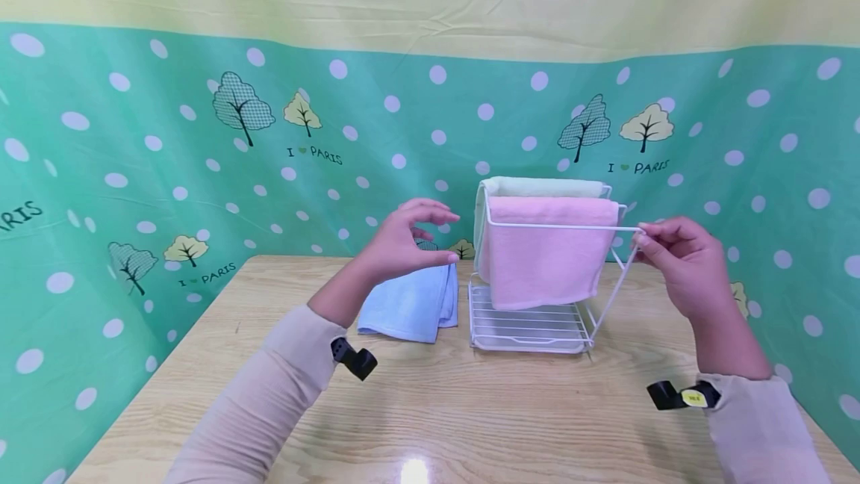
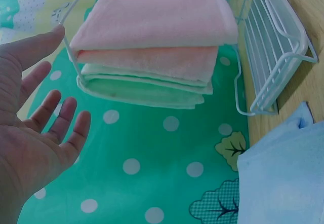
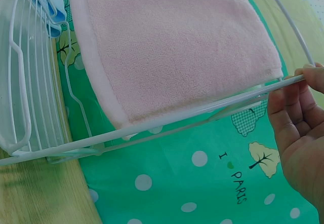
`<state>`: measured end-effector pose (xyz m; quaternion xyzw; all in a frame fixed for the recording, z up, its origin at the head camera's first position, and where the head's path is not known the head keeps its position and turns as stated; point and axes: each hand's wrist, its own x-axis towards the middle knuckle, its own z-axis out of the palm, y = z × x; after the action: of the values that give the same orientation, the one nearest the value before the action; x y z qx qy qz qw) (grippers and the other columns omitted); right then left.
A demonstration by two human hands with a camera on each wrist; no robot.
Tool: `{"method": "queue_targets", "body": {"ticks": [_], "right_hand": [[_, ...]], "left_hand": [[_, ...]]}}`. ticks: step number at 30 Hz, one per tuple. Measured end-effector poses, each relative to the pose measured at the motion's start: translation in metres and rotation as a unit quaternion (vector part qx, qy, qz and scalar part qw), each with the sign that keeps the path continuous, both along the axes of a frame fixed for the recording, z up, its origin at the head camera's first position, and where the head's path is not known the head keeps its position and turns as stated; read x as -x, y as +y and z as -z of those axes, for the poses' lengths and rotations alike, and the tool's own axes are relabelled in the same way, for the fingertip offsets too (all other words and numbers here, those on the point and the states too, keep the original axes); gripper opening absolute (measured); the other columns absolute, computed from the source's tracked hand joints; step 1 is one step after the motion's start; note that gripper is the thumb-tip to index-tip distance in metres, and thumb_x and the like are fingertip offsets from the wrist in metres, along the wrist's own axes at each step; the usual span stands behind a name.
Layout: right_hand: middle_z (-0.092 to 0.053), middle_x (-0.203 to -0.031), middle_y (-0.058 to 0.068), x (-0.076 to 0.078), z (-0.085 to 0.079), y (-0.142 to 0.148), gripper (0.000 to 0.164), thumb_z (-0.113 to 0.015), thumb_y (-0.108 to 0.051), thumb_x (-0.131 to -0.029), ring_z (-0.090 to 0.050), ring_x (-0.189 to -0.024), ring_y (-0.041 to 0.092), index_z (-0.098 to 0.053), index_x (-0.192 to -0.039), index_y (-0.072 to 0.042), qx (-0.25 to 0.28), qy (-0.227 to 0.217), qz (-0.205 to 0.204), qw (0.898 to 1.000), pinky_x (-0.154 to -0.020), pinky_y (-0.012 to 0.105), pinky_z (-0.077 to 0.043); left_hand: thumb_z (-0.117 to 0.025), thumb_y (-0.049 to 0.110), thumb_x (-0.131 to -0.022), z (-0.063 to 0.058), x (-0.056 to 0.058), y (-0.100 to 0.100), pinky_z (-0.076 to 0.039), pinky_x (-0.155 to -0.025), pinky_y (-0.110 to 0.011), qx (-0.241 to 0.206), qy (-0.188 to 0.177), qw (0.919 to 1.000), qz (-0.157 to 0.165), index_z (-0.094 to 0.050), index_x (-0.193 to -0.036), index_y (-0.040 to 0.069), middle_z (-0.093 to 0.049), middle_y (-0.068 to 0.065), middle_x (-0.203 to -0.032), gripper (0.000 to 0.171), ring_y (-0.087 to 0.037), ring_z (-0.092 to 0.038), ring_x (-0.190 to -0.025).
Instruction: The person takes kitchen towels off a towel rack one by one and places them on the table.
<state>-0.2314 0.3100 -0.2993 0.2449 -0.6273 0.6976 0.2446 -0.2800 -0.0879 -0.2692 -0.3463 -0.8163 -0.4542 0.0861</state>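
Observation:
A white wire towel rack (image 1: 531,350) stands on the table with a tray at its base. Over its upper bars hang a pink towel (image 1: 551,260) and, behind that, a pale green towel (image 1: 544,186). My right hand (image 1: 688,267) pinches the rack's upper right front corner between thumb and fingers, seen closely in the right wrist view. To the rack's left my left hand (image 1: 403,241) is raised with fingers spread, holding nothing; its thumb looks close to the wire in the left wrist view. Below that hand lies a folded blue towel (image 1: 410,308).
The wooden table (image 1: 416,409) carries the rack and towels. Behind it hangs a green and yellow curtain (image 1: 376,118) with dots and trees, reaching down both sides. Each wrist wears a small black camera (image 1: 354,359).

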Motion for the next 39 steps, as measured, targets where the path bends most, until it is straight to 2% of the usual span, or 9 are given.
{"method": "queue_targets", "body": {"ticks": [11,18,26,31,39], "right_hand": [[-0.071,-0.097,0.005,0.0,0.0,0.0,0.01,-0.057,0.016,-0.09,-0.068,-0.081,0.013,-0.062,-0.097,0.011,0.002,0.001,-0.005,1.0,-0.072,0.024,-0.057],[-0.071,-0.097,0.007,0.001,0.001,0.0,0.008,-0.059,0.014,-0.09,-0.068,-0.08,0.014,-0.061,-0.097,0.01,-0.004,-0.009,0.014,1.0,-0.073,0.024,-0.057],[-0.071,-0.095,0.004,0.0,0.0,-0.002,0.008,-0.059,0.013,-0.09,-0.068,-0.08,0.013,-0.062,-0.097,0.011,-0.004,-0.013,0.022,1.0,-0.072,0.024,-0.057],[-0.071,-0.096,0.006,0.0,0.0,-0.001,0.008,-0.06,0.012,-0.09,-0.068,-0.08,0.013,-0.062,-0.098,0.011,-0.002,-0.016,0.023,1.0,-0.073,0.024,-0.057],[-0.07,-0.096,0.009,0.002,0.002,0.001,0.008,-0.059,0.013,-0.09,-0.068,-0.08,0.014,-0.061,-0.097,0.011,-0.002,-0.012,0.019,1.0,-0.073,0.025,-0.056]], "left_hand": [[-0.086,0.02,-0.075,-0.01,0.0,0.015,-0.054,-0.087,-0.032,-0.013,0.023,0.9994,0.025,-0.066,-0.124,0.009,-0.054,-0.003,-0.128,0.054,-0.018,-0.053,-0.112],[-0.085,0.023,-0.076,-0.016,0.001,0.024,-0.054,-0.085,-0.031,0.005,0.041,0.9987,0.03,-0.066,-0.124,0.008,-0.054,-0.001,-0.122,0.054,-0.016,-0.052,-0.111],[-0.085,0.03,-0.076,-0.022,0.004,0.031,-0.054,-0.085,-0.034,0.012,0.033,0.9992,0.02,-0.067,-0.123,0.009,-0.052,0.0,-0.124,0.055,-0.017,-0.051,-0.111],[-0.083,0.034,-0.077,-0.026,0.004,0.037,-0.053,-0.084,-0.03,0.022,0.033,0.9991,0.014,-0.067,-0.124,0.013,-0.052,0.001,-0.126,0.054,-0.013,-0.05,-0.109],[-0.084,0.035,-0.076,-0.034,0.004,0.045,-0.053,-0.083,-0.026,0.02,0.031,0.9989,0.028,-0.065,-0.128,0.014,-0.051,0.001,-0.127,0.059,-0.012,-0.05,-0.107]]}}
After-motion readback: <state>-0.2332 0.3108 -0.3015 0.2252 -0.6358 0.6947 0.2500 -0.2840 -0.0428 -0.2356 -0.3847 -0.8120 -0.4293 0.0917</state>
